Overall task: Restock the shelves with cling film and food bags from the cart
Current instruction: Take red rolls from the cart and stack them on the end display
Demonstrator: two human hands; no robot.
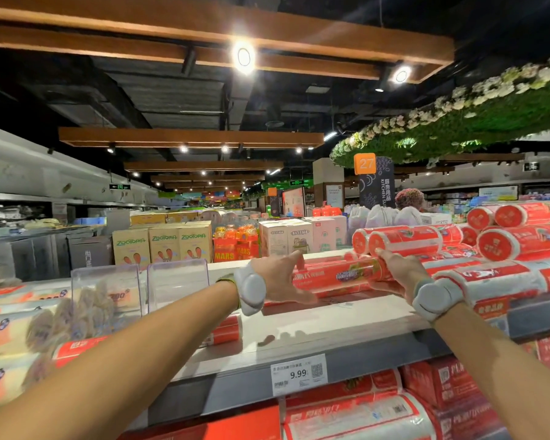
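Note:
Long red cling film rolls (334,276) lie sideways on the top shelf (315,325). My left hand (283,277) is spread with straight fingers against their left end. My right hand (397,269) wraps their right end, thumb underneath, and one finger reaches up to a roll (404,241) in the stack above. More red rolls (518,246) are piled to the right, and white-wrapped red-labelled packs (489,281) lie in front of them. Both wrists wear grey bands. The cart is out of view.
A 9.99 price tag (299,373) hangs on the shelf edge, with red packs (362,408) on the shelf below. Clear plastic dividers (105,290) and pale bag packs (10,338) stand at left. Zootopia boxes (162,244) and other displays stand behind the shelf.

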